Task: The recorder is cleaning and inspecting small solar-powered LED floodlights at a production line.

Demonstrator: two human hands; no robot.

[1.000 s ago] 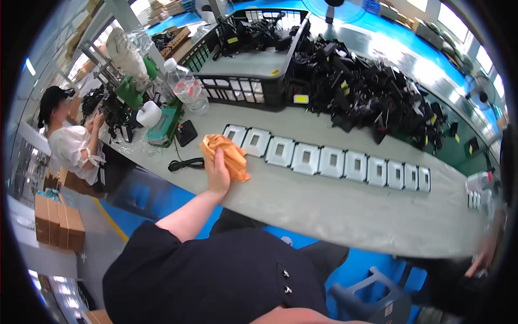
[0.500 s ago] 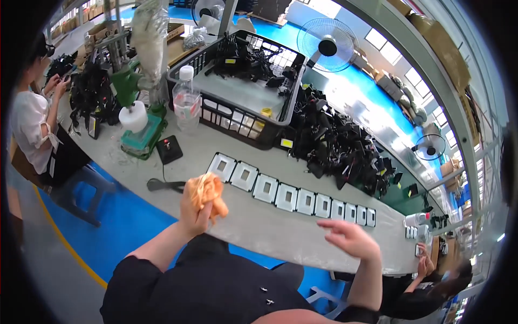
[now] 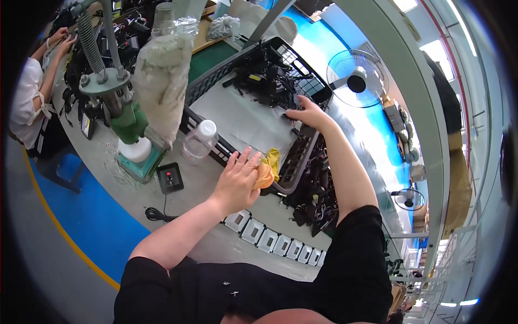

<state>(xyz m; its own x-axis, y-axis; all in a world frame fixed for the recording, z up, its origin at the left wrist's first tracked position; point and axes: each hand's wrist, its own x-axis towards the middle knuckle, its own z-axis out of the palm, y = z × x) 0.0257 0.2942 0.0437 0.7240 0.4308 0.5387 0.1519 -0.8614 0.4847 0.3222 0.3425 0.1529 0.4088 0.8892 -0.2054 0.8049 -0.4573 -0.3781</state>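
Grey table (image 3: 216,248) runs along a workshop aisle, with a standing fan (image 3: 356,81) beyond it and a co-worker's white sleeve (image 3: 33,81) at far left. Set on it is a black slatted crate (image 3: 295,168), tilted in view, containing black cabled parts (image 3: 270,81) bunched toward its far end.

Left hand (image 3: 237,183): at the crate's near side, fingers loosely extended, an orange cloth (image 3: 264,176) held bunched at the thumb side. That hold presumably keeps the cloth ready without occupying the fingertips. Right hand (image 3: 313,114): over the crate's right wall, fingers partly curled at the edge of the parts; whether they grip one cannot be told, as the dark items merge there.

White frames (image 3: 267,240) lie in a single row, apparently spaced so that each is separately accessible.

Obstructions noted: a clear bottle (image 3: 199,143) close to the crate's near wall, a yellow crumpled item (image 3: 272,162) beside the cloth, and a second dark heap (image 3: 313,208) outside the crate. Green press (image 3: 129,116) stands to the left.
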